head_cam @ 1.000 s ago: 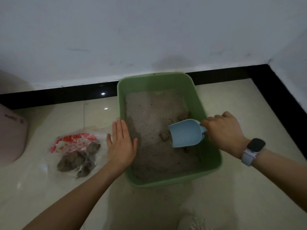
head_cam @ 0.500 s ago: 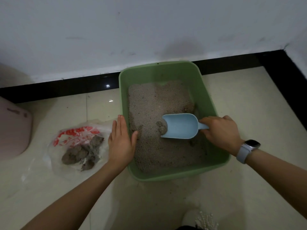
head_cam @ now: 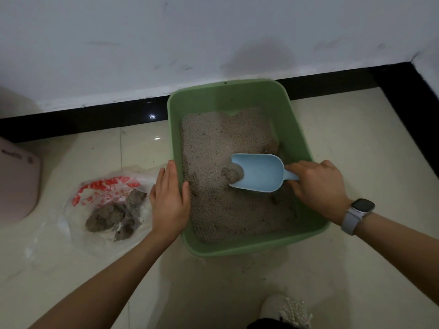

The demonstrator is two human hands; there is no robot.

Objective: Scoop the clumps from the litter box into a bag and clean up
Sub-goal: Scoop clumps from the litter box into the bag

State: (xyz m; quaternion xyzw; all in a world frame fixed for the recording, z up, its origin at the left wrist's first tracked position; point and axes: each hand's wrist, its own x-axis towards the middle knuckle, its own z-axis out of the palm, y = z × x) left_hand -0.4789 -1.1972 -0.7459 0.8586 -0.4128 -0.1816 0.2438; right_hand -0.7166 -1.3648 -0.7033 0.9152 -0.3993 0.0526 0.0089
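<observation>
Litter box (head_cam: 294,129), green, sits on the tiled floor (head_cam: 356,138) against the wall, holding grey litter. Plastic bag (head_cam: 104,186) lies left of it, clumps inside. Left hand (head_cam: 169,203) rests flat-fingered on the box's left rim. Right hand (head_cam: 318,186) grips the blue scoop (head_cam: 261,173), a clump (head_cam: 232,174) at its mouth.

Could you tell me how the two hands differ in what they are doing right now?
The left hand lies flat with straight fingers on the near left rim of the green litter box, steadying it; the right hand curls round the handle of the blue scoop. Only the right wrist wears a watch. Both hands are bare.
</observation>
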